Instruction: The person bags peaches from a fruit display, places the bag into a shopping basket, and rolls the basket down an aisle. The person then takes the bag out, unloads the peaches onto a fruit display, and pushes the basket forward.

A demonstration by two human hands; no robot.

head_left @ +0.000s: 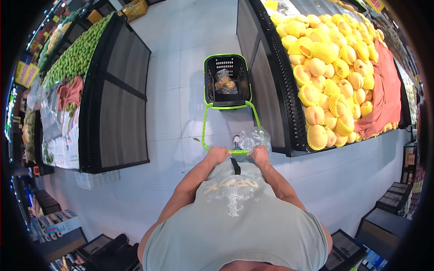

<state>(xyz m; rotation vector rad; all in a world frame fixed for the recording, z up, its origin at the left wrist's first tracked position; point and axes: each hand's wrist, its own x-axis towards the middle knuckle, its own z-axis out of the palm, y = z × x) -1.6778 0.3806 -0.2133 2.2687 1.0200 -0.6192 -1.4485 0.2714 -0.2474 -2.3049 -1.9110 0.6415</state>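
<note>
My left hand (218, 155) is closed around the left end of a bright green pull handle (238, 152). That handle belongs to a black shopping basket (209, 81) with a green rim, standing on the floor ahead of me. My right hand (259, 154) is closed at the handle's right end, with a crumpled clear plastic bag (254, 137) bunched at its fingers. How much of the handle the right fingers grip is partly hidden by the bag. Inside the basket lies a clear bag of yellow-orange fruit (225, 83).
Close on the right stands a display of peaches (317, 67) in yellow foam nets, with a red cloth (384, 90). A dark-sided stand (124, 104) on the left bears green fruit (74, 54). Pale tiled floor (167, 67) runs between them. A yellow crate (134, 10) sits far ahead.
</note>
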